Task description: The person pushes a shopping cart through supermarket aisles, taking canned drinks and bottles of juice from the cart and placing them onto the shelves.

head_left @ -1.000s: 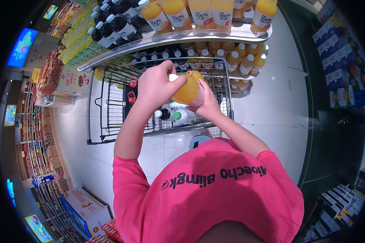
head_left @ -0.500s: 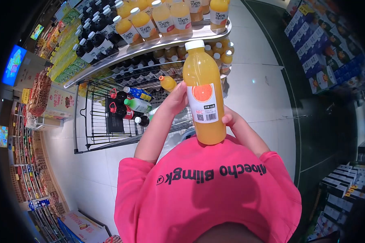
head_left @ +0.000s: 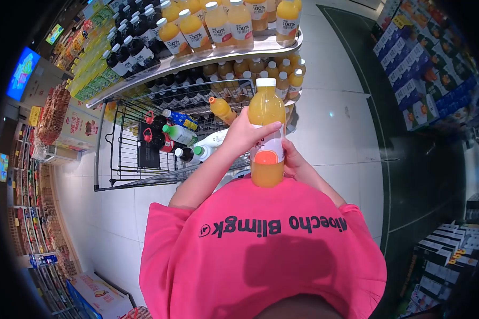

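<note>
A bottle of orange juice [head_left: 267, 109] with a white cap stands upright close to my chest. My left hand [head_left: 246, 133] wraps around its upper middle, one finger lying across the label. Lower on the other side, my right hand [head_left: 291, 158] grips the bottle, its fingers partly hidden behind it. Part of the white label [head_left: 266, 150] with an orange picture shows between the hands.
Left of the bottle is a black wire shopping cart [head_left: 120, 159] holding several bottles, among them a green-capped bottle [head_left: 181, 134] and an orange-capped juice bottle [head_left: 222, 110]. Ahead, a curved shelf [head_left: 218, 53] carries rows of juice. Stacked boxes [head_left: 410, 69] stand right.
The juice bottle has turned, so its label faces differently, and its cap has come lower. My left hand has shifted across the front of the bottle.
</note>
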